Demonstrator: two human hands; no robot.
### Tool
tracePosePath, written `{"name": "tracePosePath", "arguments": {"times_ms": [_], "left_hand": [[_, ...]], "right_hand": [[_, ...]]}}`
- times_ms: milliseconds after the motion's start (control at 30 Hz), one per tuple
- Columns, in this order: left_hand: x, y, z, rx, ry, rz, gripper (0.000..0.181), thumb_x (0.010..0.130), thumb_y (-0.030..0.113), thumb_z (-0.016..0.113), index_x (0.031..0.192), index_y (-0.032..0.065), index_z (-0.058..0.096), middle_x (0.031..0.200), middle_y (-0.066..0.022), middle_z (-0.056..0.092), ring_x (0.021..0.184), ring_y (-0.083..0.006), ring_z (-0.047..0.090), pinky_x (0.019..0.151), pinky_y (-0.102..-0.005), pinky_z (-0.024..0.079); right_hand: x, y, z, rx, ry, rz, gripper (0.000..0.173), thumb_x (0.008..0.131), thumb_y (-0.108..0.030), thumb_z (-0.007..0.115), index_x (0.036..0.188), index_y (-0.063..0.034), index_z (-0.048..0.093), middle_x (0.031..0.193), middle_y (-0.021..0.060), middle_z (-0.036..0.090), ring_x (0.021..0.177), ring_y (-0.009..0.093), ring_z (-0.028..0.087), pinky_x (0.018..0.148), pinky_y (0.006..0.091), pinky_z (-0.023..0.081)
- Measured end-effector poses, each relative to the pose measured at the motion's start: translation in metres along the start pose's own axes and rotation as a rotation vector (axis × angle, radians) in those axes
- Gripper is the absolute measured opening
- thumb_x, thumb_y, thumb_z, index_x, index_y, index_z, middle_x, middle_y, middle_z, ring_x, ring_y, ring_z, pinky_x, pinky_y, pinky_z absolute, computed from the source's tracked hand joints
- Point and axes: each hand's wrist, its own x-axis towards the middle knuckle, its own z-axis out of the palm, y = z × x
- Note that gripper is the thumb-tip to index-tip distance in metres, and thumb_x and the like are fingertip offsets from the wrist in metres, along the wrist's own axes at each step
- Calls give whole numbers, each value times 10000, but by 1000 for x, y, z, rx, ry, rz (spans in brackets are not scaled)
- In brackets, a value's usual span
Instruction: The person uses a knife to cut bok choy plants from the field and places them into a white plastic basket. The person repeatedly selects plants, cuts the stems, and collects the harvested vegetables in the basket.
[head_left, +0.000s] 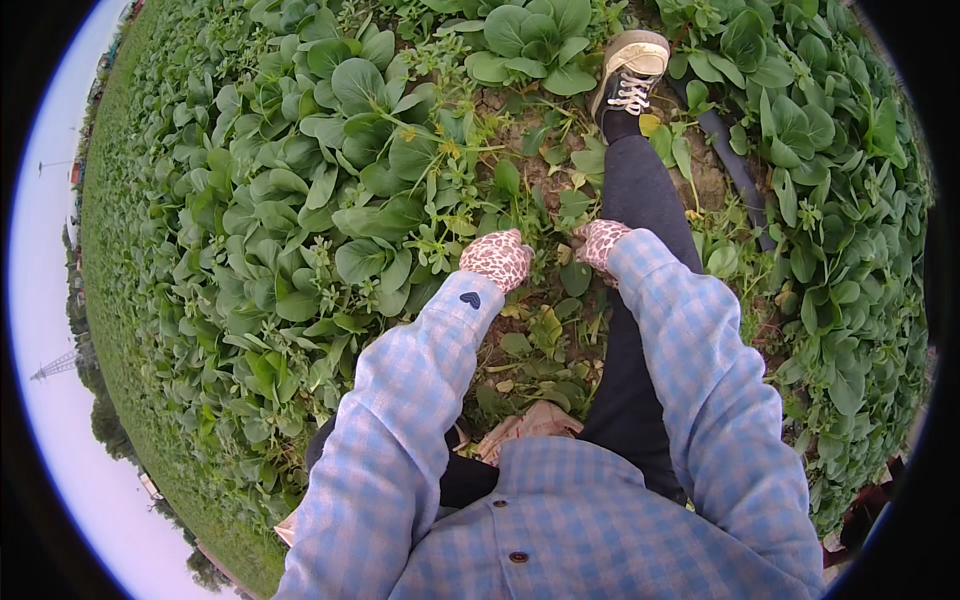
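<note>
My left hand (496, 259), in a leopard-print glove, is curled low over the leafy growth at the edge of the bok choy plants (382, 255). Its fingers point inward, and what they may hold is hidden behind the back of the hand. My right hand (601, 244), in a matching glove, is bent inward beside my outstretched leg (646, 187). A green leaf (575, 277) hangs just below its fingertips; whether they pinch it cannot be made out. Between the two hands is a gap over soil and low leaves.
Dense leafy greens (814, 142) grow on the right too. A dark flat strip (731, 154) runs along the soil beside my shoe (632, 75). Picked or fallen leaves (551, 330) lie below my hands. Crumpled printed sacking (532, 427) sits near my lap. A large bok choy (536, 37) stands ahead.
</note>
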Motion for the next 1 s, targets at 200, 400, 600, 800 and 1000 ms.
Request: {"name": "tracePosePath", "arguments": {"times_ms": [200,400,600,800,1000], "left_hand": [[-69,18,157,255,-559,369,291,809,178,570,1048,53,678,1078,-173,654,1033,-309,622,854,-431,504],[-97,20,159,484,-588,416,307,786,296,636,1006,96,712,1040,-102,683,977,-276,648,788,-421,529],[-76,49,-20,127,33,274,471,895,379,533,1196,18,564,1175,-194,583,1086,-322,562,946,-399,433],[10,30,-18,375,-17,105,398,894,313,561,1205,66,591,1525,-117,181,1166,-287,533,967,-383,455],[41,-32,-20,298,-9,-84,550,876,296,580,1343,37,452,1547,-129,42,1192,-280,518,993,-367,434]], "right_hand": [[-48,-10,5,25,-266,-69,507,809,-218,607,1286,-68,520,1025,142,663,965,270,631,823,363,483],[-70,-22,7,81,170,42,538,850,-228,570,1333,-35,433,1165,217,592,1067,317,586,921,393,449],[-76,-20,-3,178,362,127,544,827,-243,604,1299,-22,448,1122,237,601,1075,338,574,919,408,449],[-43,-22,8,175,203,171,421,924,-345,494,1171,-11,561,1098,163,618,1013,298,598,911,383,467],[-43,-41,11,473,278,-152,505,901,-326,541,1292,-17,463,1181,192,584,1099,317,565,957,377,442]]}}
